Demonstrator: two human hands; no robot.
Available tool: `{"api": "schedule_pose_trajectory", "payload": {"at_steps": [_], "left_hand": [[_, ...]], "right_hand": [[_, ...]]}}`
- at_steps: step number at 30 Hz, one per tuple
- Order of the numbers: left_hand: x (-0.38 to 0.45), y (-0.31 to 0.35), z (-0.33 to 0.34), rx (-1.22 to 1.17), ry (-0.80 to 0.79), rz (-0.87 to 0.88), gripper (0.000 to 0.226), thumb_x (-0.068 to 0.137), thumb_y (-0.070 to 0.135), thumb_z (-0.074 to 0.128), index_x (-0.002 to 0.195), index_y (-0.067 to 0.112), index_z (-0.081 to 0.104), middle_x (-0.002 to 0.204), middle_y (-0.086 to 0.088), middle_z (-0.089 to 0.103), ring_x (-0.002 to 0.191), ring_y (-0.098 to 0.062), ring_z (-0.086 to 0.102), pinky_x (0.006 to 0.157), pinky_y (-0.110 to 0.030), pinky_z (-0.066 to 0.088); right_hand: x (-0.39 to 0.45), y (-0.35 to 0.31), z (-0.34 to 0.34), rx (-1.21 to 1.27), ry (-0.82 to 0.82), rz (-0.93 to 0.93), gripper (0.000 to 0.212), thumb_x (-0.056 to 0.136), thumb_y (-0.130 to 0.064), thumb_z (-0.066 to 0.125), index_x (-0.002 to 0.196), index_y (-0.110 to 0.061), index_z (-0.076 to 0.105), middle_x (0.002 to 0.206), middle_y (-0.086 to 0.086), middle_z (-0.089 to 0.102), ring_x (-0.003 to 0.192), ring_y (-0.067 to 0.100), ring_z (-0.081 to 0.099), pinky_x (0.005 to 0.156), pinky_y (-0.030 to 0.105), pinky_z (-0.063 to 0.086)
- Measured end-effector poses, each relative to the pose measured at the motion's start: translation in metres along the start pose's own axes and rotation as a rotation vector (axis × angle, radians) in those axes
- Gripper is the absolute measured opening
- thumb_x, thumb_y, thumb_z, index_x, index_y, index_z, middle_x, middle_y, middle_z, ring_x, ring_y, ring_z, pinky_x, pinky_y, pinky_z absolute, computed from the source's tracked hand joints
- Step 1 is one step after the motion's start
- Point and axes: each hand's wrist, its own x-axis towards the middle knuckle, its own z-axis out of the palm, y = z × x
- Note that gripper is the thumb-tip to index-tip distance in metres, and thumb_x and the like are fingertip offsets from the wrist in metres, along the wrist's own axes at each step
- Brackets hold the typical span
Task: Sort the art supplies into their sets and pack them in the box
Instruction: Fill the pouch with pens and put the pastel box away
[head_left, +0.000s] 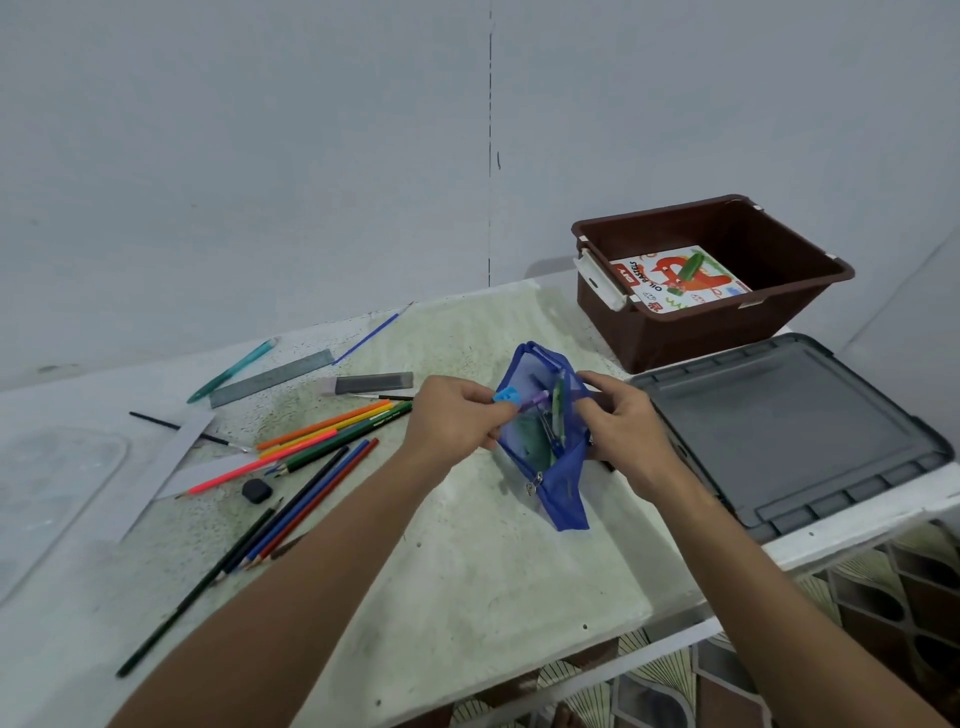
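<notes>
Both hands work the blue pouch (545, 441): my right hand (621, 421) pinches its mouth apart while my left hand (457, 421) feeds a purple pen (535, 401) in, lengthwise along the pouch, rightward.

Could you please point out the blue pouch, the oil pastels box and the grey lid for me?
Blue pouch (563, 488): head view, lower mesh side.
Oil pastels box (675, 283): head view, printed cover, inside the brown box.
Grey lid (779, 431): head view, flat middle panel.
</notes>
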Motion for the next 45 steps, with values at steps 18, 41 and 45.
{"api": "schedule_pose_trajectory", "payload": {"at_steps": [18, 41, 45], "left_hand": [[0.019, -0.021, -0.006, 0.179, -0.086, -0.092, 0.036, 0.087, 0.014, 0.064, 0.122, 0.007, 0.061, 0.097, -0.008, 0.069, 0.073, -0.019, 0.065, 0.054, -0.030, 0.055], [0.024, -0.031, -0.040, -0.042, -0.096, -0.306, 0.025, 0.087, 0.011, 0.068, 0.105, -0.005, 0.064, 0.074, -0.014, 0.061, 0.054, -0.016, 0.053, 0.046, -0.022, 0.046], [0.021, -0.016, -0.054, -0.095, 0.027, -0.099, 0.028, 0.081, 0.009, 0.074, 0.105, 0.002, 0.060, 0.079, -0.008, 0.064, 0.056, -0.014, 0.058, 0.048, -0.022, 0.051]], "right_hand": [[0.006, -0.004, 0.008, 0.010, -0.041, 0.013, 0.037, 0.097, -0.003, 0.041, 0.124, -0.025, 0.056, 0.101, -0.006, 0.068, 0.082, 0.019, 0.072, 0.061, 0.040, 0.061], [0.029, -0.014, 0.034, 0.287, -0.131, 0.041, 0.037, 0.100, -0.003, 0.041, 0.124, -0.022, 0.061, 0.106, -0.001, 0.069, 0.084, 0.017, 0.069, 0.065, 0.039, 0.057], [0.031, -0.020, 0.035, 0.103, -0.082, -0.004, 0.033, 0.100, -0.009, 0.045, 0.126, -0.025, 0.058, 0.103, -0.005, 0.065, 0.095, 0.017, 0.066, 0.069, 0.045, 0.061]]}}
